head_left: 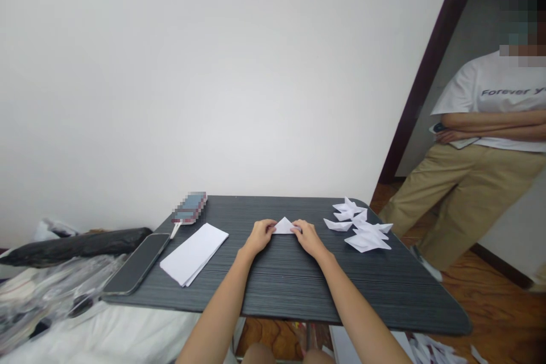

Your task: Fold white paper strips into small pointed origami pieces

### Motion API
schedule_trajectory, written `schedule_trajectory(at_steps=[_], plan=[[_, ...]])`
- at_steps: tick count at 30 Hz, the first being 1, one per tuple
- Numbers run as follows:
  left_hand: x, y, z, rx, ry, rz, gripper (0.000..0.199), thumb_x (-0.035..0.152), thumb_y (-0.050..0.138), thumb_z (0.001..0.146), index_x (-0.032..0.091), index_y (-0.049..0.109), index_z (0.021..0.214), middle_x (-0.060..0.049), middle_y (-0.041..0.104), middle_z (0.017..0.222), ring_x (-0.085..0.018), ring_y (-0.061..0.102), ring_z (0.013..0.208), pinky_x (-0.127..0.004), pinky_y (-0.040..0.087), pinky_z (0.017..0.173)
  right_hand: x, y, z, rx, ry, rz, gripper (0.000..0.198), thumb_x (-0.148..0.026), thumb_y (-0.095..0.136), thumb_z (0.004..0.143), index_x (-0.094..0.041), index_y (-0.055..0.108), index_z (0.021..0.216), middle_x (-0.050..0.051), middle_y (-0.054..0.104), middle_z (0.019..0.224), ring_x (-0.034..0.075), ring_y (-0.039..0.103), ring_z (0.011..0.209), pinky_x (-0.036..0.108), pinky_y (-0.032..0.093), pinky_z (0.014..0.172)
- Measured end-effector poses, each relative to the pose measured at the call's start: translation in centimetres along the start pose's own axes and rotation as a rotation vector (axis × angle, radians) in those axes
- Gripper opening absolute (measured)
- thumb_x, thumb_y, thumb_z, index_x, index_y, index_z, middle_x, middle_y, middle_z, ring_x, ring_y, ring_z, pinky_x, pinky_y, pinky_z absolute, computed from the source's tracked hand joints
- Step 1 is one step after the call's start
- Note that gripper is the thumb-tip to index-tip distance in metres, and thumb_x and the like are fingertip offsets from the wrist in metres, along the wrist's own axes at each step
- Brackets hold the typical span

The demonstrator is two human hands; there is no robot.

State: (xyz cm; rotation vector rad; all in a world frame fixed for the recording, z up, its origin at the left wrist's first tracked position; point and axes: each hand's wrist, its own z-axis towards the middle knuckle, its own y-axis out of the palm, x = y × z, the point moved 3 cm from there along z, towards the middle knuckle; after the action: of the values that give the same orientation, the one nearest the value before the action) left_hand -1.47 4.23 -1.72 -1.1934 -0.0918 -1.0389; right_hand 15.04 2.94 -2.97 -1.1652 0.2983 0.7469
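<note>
Both hands on a small folded paper, mid-table
From my remote seat I have the left hand pinching the left corner of the folded paper, thumb and fingers narrow on it; right hand has the same pinch on the right corner; paper sits around the middle of the dark table, peak toward the wall, can't tell if it's flat on the top or slightly lifted; left of the hands I see a stack of white sheets, then a black phone at the table's left edge, blurred device behind the sheets; right side, paper boats bunched up; far right, a person, forearms folded
</note>
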Motion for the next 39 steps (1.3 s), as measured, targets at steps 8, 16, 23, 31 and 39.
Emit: schedule_trajectory(at_steps=[8, 16, 23, 31, 39], plan=[[-0.3, 0.5, 0.7, 0.064, -0.093, 0.066, 0.019, 0.008, 0.044, 0.066, 0.016, 0.055, 0.079, -0.002, 0.05, 0.077, -0.011, 0.048, 0.068, -0.023, 0.039, 0.066, 0.6, 0.7, 0.7, 0.004, 0.125, 0.007, 0.027, -0.02, 0.047, 0.071, -0.025, 0.055, 0.096, 0.003, 0.056, 0.09, 0.019, 0.047, 0.088, 0.035, 0.028, 0.079], [-0.3, 1.4, 0.8, 0.055, -0.202, 0.275, 0.022, 0.01, 0.041, 0.07, 0.019, 0.06, 0.074, -0.004, 0.045, 0.078, -0.016, 0.043, 0.08, -0.029, 0.035, 0.074, -1.9, 0.0, -0.4, 0.124, 0.072, -0.249, 0.018, -0.013, 0.047, 0.072, -0.024, 0.059, 0.079, 0.005, 0.049, 0.088, 0.019, 0.041, 0.086, 0.031, 0.028, 0.07], [-0.1, 1.3, 0.6, 0.053, -0.219, 0.32, 0.024, 0.008, 0.036, 0.074, 0.017, 0.058, 0.077, -0.005, 0.044, 0.078, -0.016, 0.043, 0.079, -0.028, 0.034, 0.073, -2.1, 0.4, -0.8, 0.136, 0.03, -0.237, 0.023, -0.007, 0.038, 0.074, -0.017, 0.058, 0.07, 0.006, 0.055, 0.076, 0.017, 0.046, 0.077, 0.027, 0.032, 0.068], [0.4, 0.3, -0.3, 0.079, -0.377, 0.453, 0.017, 0.022, 0.038, 0.078, 0.021, 0.052, 0.087, -0.007, 0.044, 0.09, -0.022, 0.039, 0.089, -0.034, 0.03, 0.073, 0.6, -1.2, -1.6, 0.3, 0.293, -0.313, 0.014, -0.015, 0.043, 0.073, -0.016, 0.056, 0.067, 0.008, 0.052, 0.076, 0.02, 0.045, 0.078, 0.031, 0.03, 0.067], [0.9, 0.3, -0.5, 0.078, -0.318, 0.442, 0.015, 0.022, 0.038, 0.079, 0.018, 0.052, 0.083, -0.007, 0.049, 0.09, -0.02, 0.041, 0.09, -0.033, 0.029, 0.075, -1.6, 0.5, -1.1, 0.193, 0.114, -0.189, 0.022, -0.039, 0.049, 0.07, -0.023, 0.057, 0.083, 0.006, 0.051, 0.094, 0.022, 0.041, 0.091, 0.035, 0.03, 0.076]])
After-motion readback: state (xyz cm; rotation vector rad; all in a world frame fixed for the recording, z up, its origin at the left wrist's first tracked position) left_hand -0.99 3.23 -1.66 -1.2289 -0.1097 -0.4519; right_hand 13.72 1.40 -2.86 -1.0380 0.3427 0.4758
